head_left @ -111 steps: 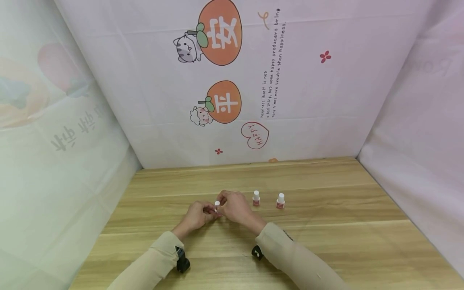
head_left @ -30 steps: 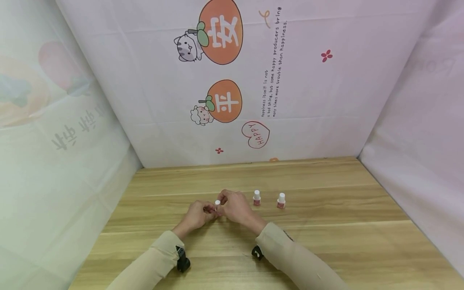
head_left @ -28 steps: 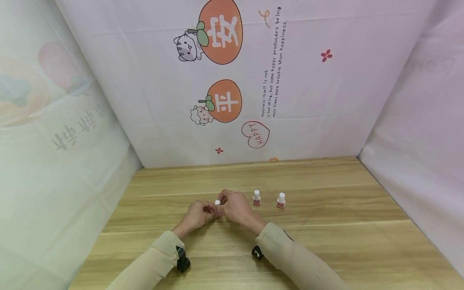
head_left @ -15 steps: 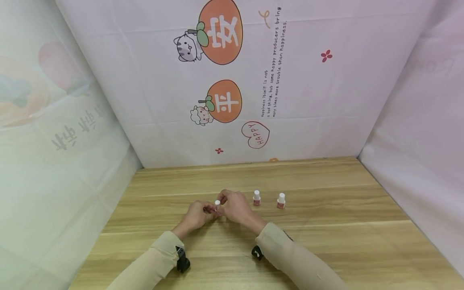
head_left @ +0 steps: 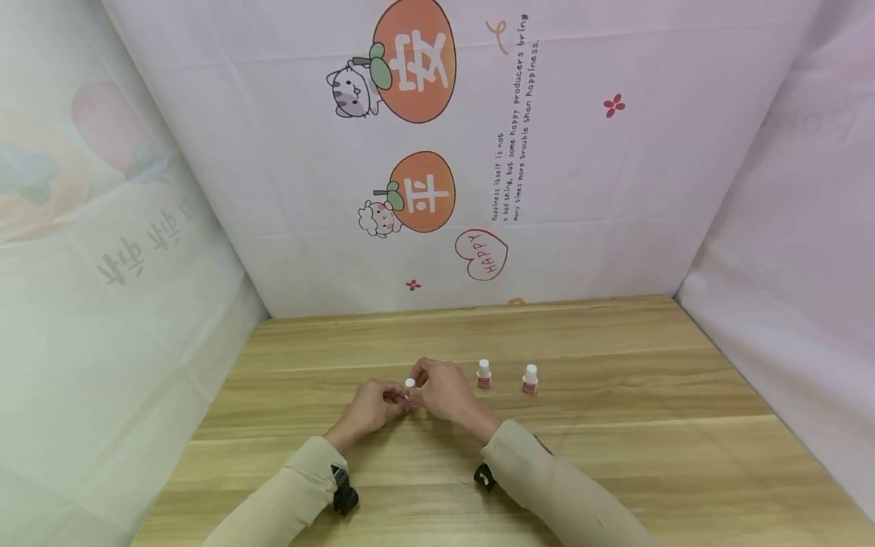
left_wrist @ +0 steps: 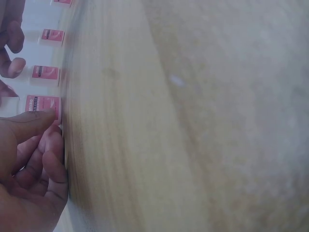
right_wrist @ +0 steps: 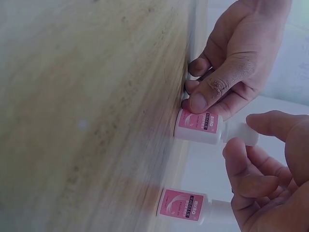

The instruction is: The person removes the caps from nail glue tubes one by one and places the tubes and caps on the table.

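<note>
A small white bottle (right_wrist: 199, 126) with a pink label that reads like nail glue stands upright on the table between both hands. My left hand (head_left: 372, 404) holds its body low down, the thumb pressed on the label. Fingers and thumb of my right hand (head_left: 444, 389) pinch the white cap (right_wrist: 241, 134); the cap sits on the bottle. A second, similar bottle (right_wrist: 181, 205) stands close by the right hand in the right wrist view. It is hidden behind that hand in the head view.
To the right of my right hand stand two more capped bottles (head_left: 484, 374) (head_left: 529, 379), spaced apart. The wooden table (head_left: 615, 471) is bounded by white printed cloth at the back (head_left: 567, 251) and on both sides. A black camera strap (head_left: 344, 490) is on the left wrist.
</note>
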Demonstrator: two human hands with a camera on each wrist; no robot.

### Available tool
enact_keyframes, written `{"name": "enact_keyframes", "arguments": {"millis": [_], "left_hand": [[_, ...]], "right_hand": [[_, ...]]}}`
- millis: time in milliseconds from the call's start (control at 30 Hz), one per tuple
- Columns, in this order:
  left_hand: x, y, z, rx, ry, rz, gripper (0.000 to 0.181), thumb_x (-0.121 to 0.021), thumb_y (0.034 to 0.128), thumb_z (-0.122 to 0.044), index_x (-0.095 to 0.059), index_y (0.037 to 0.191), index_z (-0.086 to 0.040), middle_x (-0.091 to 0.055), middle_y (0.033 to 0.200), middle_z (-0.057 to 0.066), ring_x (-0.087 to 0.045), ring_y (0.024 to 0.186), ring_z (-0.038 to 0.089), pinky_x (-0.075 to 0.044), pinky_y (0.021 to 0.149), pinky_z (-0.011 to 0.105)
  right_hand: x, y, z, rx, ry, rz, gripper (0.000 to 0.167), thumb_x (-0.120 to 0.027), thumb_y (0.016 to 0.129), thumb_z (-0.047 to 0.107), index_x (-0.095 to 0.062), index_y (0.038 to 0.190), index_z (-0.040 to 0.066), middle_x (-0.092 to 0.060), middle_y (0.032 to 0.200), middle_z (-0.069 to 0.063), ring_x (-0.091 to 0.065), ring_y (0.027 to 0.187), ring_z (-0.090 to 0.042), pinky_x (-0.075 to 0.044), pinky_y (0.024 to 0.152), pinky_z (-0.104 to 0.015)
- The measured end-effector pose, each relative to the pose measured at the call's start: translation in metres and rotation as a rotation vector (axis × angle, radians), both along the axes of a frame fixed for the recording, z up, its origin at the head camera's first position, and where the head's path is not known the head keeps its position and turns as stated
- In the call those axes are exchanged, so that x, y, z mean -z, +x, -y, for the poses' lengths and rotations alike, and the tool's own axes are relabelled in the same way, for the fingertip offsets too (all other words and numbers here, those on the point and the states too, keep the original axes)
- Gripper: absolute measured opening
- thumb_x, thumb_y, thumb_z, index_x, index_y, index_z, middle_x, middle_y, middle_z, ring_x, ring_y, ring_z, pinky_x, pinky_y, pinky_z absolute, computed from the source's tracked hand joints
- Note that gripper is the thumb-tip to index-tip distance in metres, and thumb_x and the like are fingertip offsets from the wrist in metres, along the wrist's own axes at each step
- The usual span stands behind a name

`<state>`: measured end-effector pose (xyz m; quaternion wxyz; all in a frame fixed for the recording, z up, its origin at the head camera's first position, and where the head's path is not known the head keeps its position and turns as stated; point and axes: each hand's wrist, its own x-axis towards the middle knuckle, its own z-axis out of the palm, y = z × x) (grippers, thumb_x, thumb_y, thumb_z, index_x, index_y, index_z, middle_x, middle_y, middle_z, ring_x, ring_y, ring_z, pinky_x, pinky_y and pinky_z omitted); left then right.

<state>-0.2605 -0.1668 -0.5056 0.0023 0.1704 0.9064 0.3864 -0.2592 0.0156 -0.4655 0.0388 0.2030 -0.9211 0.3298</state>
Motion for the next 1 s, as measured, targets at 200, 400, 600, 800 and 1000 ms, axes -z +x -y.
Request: {"name": "enact_keyframes", "arguments": {"millis": [200, 400, 600, 800, 1000], "left_hand": [[0.0006, 0.0006, -0.0004, -0.003, 0.003, 0.001, 0.009, -0.076, 0.0828, -0.001, -0.077, 0.092, -0.005, -0.076, 0.082, 0.006, -0.068, 0.072, 0.009, -0.053, 0.065, 0.019], [0.0020, 0.0004, 0.0000, -0.002, 0.007, 0.001, 0.009, -0.076, 0.0832, -0.002, -0.077, 0.092, -0.004, -0.076, 0.083, 0.006, -0.069, 0.073, 0.010, -0.053, 0.065, 0.020], [0.0007, 0.0003, -0.0004, -0.001, 0.018, 0.021, 0.010, -0.075, 0.0846, -0.002, -0.077, 0.094, -0.004, -0.076, 0.084, 0.007, -0.069, 0.075, 0.012, -0.053, 0.066, 0.021], [0.0006, 0.0001, -0.0003, -0.008, 0.021, 0.019, 0.009, -0.076, 0.0831, -0.002, -0.077, 0.092, -0.004, -0.076, 0.083, 0.007, -0.069, 0.074, 0.012, -0.053, 0.066, 0.020], [-0.0006, 0.0014, -0.0002, -0.005, 0.015, 0.025, 0.009, -0.075, 0.0847, -0.002, -0.077, 0.094, -0.005, -0.076, 0.084, 0.007, -0.069, 0.075, 0.011, -0.053, 0.066, 0.021]], "right_hand": [[0.0018, -0.0008, 0.0003, -0.006, 0.016, -0.015, 0.016, -0.076, 0.087, 0.025, -0.069, 0.098, 0.016, -0.075, 0.093, 0.000, -0.067, 0.086, -0.017, -0.052, 0.088, -0.040], [0.0022, -0.0007, 0.0001, -0.001, 0.008, -0.006, 0.017, -0.077, 0.086, 0.026, -0.069, 0.098, 0.016, -0.074, 0.092, 0.001, -0.066, 0.083, -0.015, -0.052, 0.080, -0.035], [0.0015, 0.0003, 0.0006, -0.012, 0.001, -0.023, 0.017, -0.077, 0.085, 0.024, -0.069, 0.097, 0.015, -0.075, 0.092, 0.000, -0.068, 0.087, -0.019, -0.052, 0.084, -0.039], [0.0020, -0.0001, 0.0009, 0.005, -0.005, -0.009, 0.018, -0.078, 0.085, 0.025, -0.069, 0.098, 0.015, -0.074, 0.092, 0.000, -0.066, 0.084, -0.017, -0.052, 0.077, -0.034], [0.0010, 0.0002, 0.0009, -0.011, -0.012, -0.012, 0.015, -0.077, 0.086, 0.022, -0.069, 0.097, 0.015, -0.075, 0.092, 0.000, -0.067, 0.086, -0.018, -0.053, 0.078, -0.035]]}}
